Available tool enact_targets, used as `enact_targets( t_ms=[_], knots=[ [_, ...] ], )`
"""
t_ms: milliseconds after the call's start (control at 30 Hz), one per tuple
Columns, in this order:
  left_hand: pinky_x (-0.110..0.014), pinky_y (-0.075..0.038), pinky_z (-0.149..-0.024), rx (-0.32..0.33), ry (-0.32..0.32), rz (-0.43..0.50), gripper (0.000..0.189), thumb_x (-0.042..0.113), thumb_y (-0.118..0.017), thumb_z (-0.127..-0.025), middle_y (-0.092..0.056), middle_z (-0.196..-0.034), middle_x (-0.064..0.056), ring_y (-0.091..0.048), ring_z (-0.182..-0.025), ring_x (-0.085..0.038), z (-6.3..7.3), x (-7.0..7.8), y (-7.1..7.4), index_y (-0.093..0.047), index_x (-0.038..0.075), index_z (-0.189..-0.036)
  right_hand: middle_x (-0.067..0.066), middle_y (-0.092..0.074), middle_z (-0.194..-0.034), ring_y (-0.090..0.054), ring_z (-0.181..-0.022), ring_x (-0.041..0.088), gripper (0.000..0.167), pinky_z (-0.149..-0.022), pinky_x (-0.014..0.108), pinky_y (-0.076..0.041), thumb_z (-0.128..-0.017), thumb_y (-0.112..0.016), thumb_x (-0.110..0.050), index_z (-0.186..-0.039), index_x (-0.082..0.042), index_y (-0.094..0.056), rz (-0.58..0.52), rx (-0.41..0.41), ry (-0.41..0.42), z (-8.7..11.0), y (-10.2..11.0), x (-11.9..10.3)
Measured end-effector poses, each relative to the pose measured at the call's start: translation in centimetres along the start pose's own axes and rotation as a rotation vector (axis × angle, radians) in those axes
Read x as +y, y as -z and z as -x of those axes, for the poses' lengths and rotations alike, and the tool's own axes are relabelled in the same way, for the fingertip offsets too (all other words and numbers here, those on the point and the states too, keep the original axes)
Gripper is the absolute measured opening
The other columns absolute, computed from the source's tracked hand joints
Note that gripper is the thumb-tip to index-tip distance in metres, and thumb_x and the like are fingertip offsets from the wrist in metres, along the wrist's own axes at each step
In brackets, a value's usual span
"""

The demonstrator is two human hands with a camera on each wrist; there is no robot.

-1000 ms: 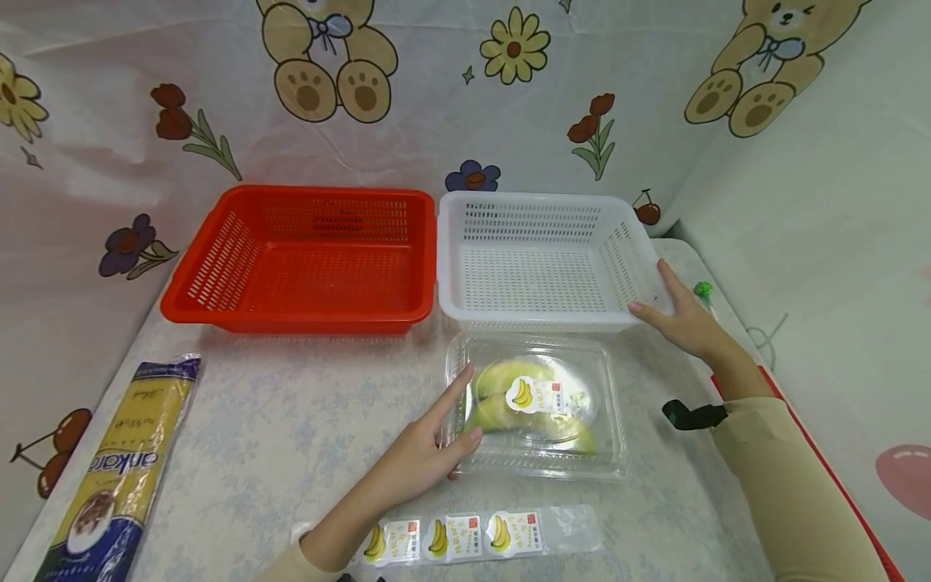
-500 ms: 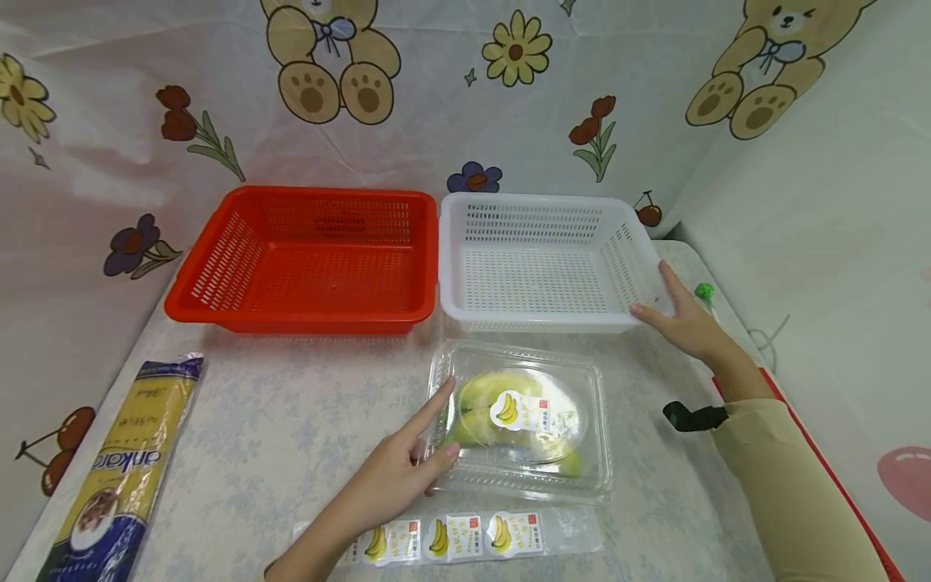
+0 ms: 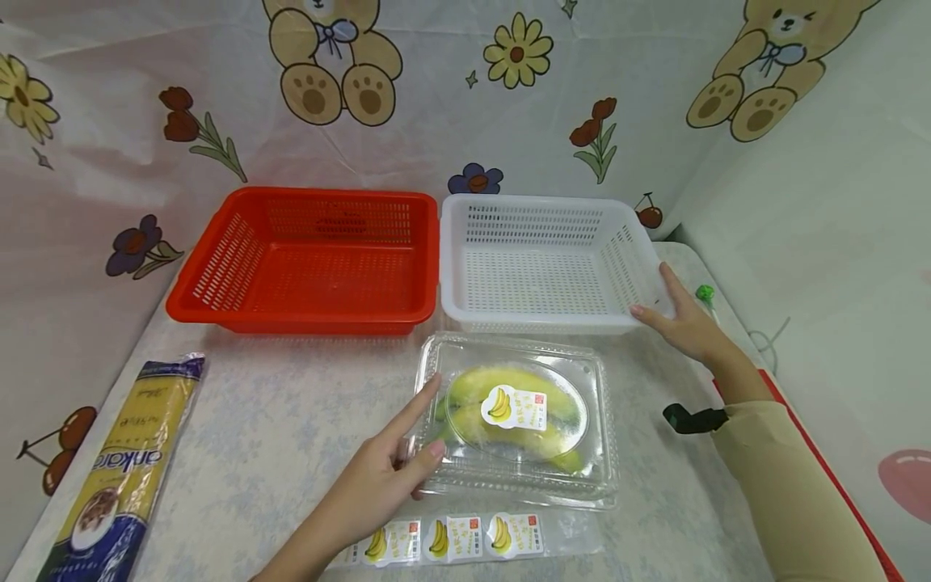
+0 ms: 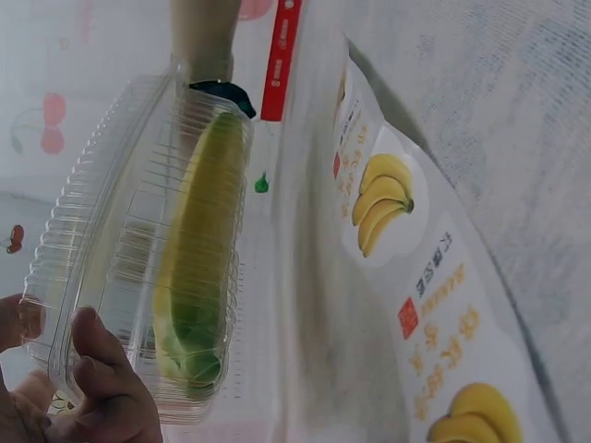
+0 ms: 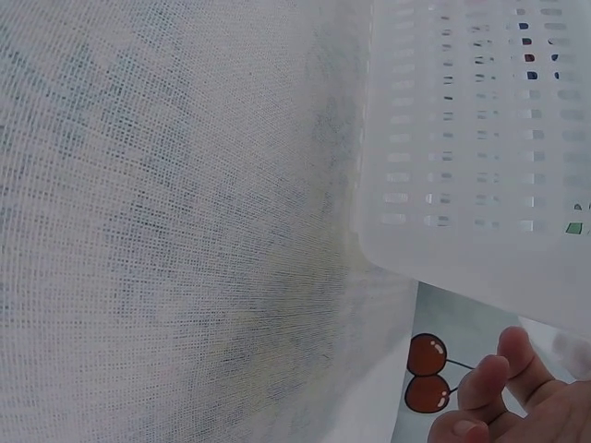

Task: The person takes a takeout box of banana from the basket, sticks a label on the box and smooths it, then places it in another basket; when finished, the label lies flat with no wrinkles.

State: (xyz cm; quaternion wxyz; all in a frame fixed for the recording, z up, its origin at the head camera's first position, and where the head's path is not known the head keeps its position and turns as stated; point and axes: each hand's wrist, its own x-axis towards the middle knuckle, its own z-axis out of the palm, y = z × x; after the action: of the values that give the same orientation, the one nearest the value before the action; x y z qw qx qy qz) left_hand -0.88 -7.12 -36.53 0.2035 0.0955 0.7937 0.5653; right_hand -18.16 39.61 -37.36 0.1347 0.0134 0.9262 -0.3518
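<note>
My left hand [image 3: 385, 461] grips the left end of a clear plastic clamshell box [image 3: 592, 461], thumb on top. Inside lie yellow-green bananas [image 3: 473, 384], and a banana-print label [image 3: 515, 407] is on the lid. In the left wrist view, the box [image 4: 102, 194] stands off the tabletop. At the right end of the white basket [image 3: 454, 307], my right hand [image 3: 687, 327] touches the rim, index finger and thumb extended. Its other fingers [image 5: 485, 383] hang loosely curled beside the basket in the right wrist view. A strip of banana labels [image 3: 452, 537] lies in front of the box.
A red basket [image 3: 320, 317] adjoins the white one on its left; no contents show in either. On the left lies a yellow and blue packet [image 3: 124, 461] marked "ankara". A small green object [image 3: 705, 293] sits at the table's right edge. Printed cloth covers the walls.
My left hand has drawn the clamshell box left and a little nearer, and the box now looks larger and turned slightly. The right hand keeps its place at the white basket.
</note>
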Motion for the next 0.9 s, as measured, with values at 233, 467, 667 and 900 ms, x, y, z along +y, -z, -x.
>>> enact_targets(
  t_ms=[233,467,667,900],
  knots=[
    [-0.03,-0.051,-0.059,0.013,-0.039,-0.003,0.068,0.041,-0.058,-0.099,-0.054,-0.062,-0.005,-0.059,-0.058,-0.02,0.4,1.7,1.0,-0.017,0.057,-0.151,0.005,0.016,-0.167,0.004,-0.153,0.044,0.099,-0.112,0.076,-0.008,-0.096,-0.057,-0.051,-0.155,-0.034,0.02,-0.005,0.01,0.011,0.0,0.0,0.3],
    [-0.029,-0.048,-0.054,0.052,-0.074,-0.006,0.067,0.039,-0.058,-0.1,-0.055,-0.061,-0.004,-0.058,-0.058,-0.019,-0.4,3.4,2.1,-0.018,0.057,-0.151,0.005,0.015,-0.167,0.006,-0.153,0.042,0.098,-0.114,0.073,-0.006,-0.096,-0.057,-0.049,-0.157,-0.031,0.017,-0.018,0.032,0.054,0.2,-0.1,0.3],
    [-0.029,-0.049,-0.057,0.068,-0.153,0.062,0.068,0.032,-0.057,-0.101,-0.05,-0.057,-0.008,-0.057,-0.058,-0.02,-2.4,4.5,3.2,-0.018,0.054,-0.152,0.004,0.016,-0.166,0.009,-0.153,0.041,0.099,-0.115,0.072,-0.004,-0.096,-0.058,-0.049,-0.157,-0.03,0.018,-0.025,0.035,0.055,0.3,-0.1,0.3],
    [-0.029,-0.048,-0.054,0.1,-0.219,0.095,0.068,0.028,-0.058,-0.101,-0.049,-0.056,-0.009,-0.058,-0.057,-0.026,-4.9,5.9,3.8,-0.021,0.052,-0.152,0.001,0.016,-0.166,0.009,-0.153,0.041,0.098,-0.114,0.073,-0.005,-0.096,-0.058,-0.05,-0.157,-0.031,0.017,-0.02,0.043,0.049,0.4,-0.2,0.2]
  ],
)
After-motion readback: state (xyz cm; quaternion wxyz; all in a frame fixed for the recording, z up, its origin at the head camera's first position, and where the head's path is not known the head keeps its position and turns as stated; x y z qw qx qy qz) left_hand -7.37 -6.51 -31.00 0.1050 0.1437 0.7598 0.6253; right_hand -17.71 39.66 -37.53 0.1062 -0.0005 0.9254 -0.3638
